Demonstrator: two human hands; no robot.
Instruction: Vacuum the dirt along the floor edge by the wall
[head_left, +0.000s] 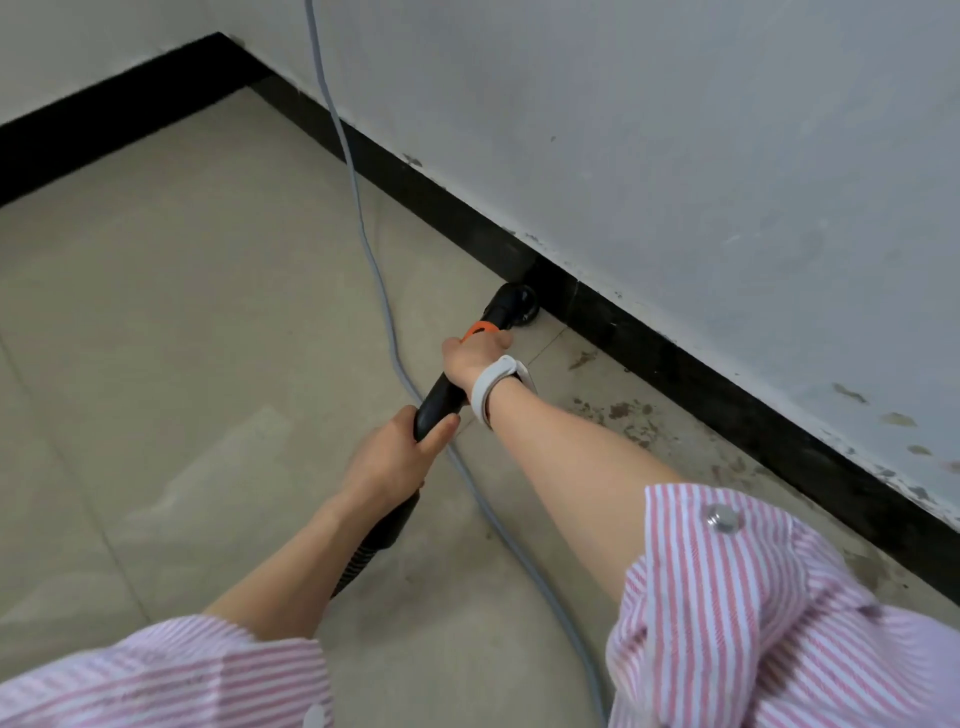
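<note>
Both arms reach forward from the bottom of the frame: the right hand (475, 356), farther out at centre, has its fingers clamped on the black wand (441, 397) just behind its orange collar (479, 329), and the left hand (400, 449) grips the wand's rear end where the ribbed hose (371, 545) begins. The nozzle (514, 306) sits on the beige tiled floor (182, 312) against the black baseboard (649, 353). Dirt (623, 413) lies along the floor edge right of centre, and a grey cord (374, 270) runs down the white wall (675, 130) across the floor.

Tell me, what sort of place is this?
Probably a bare, unfurnished room indoors: a tiled floor, scuffed white wall with a black baseboard, and dirt along the edge.
</note>
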